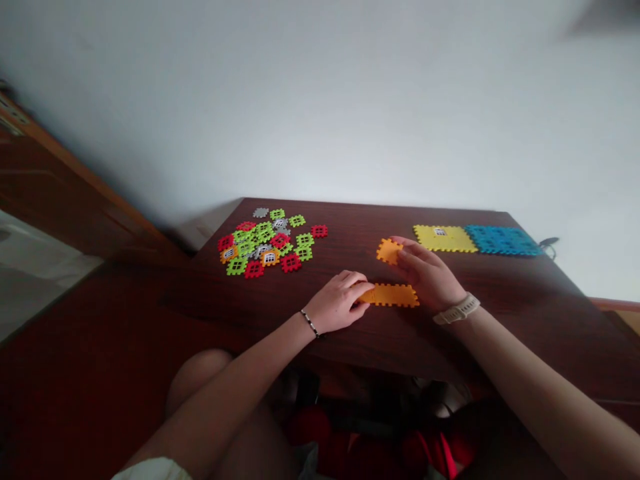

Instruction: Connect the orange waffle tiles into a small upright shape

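An orange strip of interlocking waffle-edged plastic tiles [391, 295] lies flat on the wooden table, and my left hand [337, 301] grips its left end. My right hand [425, 273] is just above and to the right of the strip, with its fingertips on the right edge of a small orange waffle tile [388, 251]. The tile is slightly tilted and stands apart from the strip. The part of the tile under my fingers is hidden.
The dark wood table [350, 220] holds a loose pile of green, red, grey and orange tiles [265, 243] at the left. Joined yellow [443, 238] and blue [503, 240] panels lie at the far right, near a dark cable [549, 245]. A white wall stands behind.
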{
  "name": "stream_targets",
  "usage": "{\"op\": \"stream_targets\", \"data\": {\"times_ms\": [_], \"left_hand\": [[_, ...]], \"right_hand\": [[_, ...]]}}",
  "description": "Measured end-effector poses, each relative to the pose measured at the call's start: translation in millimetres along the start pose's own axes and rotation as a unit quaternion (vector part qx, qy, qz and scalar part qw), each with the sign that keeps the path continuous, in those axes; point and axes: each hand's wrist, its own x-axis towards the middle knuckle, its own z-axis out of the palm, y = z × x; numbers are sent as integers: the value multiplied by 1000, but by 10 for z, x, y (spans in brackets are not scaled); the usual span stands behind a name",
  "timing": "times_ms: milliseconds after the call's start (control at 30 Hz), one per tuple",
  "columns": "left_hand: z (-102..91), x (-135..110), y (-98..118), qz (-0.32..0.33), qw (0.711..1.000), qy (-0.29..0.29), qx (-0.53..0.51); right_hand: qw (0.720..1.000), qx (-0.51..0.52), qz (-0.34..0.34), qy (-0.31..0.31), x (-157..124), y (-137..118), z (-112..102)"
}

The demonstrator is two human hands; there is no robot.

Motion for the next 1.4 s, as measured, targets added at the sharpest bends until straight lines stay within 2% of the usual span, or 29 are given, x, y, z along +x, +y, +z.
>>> {"op": "stream_targets", "data": {"times_ms": [200,467,700,767,900,1133,1400], "left_hand": [[1,-12,32,3,1000,1,24],[-2,-11,77,-3,999,-4,49],[0,-30,105,-8,997,-13,78],[-1,-29,116,-9,997,-11,82],[-9,-27,129,-17,997,-3,74],[-14,-33,120,-29,998,-2,54],[21,-30,97,-20,999,1,50]], "right_hand": [[999,33,9,-15,-83,-95,-39],[997,8,-25,-78,-205,-158,-82],[996,27,-32,-84,-265,-236,-146],[995,-6,-52,-80,-266,-253,-169],[979,-156,-99,-90,-209,-221,-242],[966,-184,-133,-122,-64,-40,-286],[935,-286,-150,-147,18,67,-226]]}}
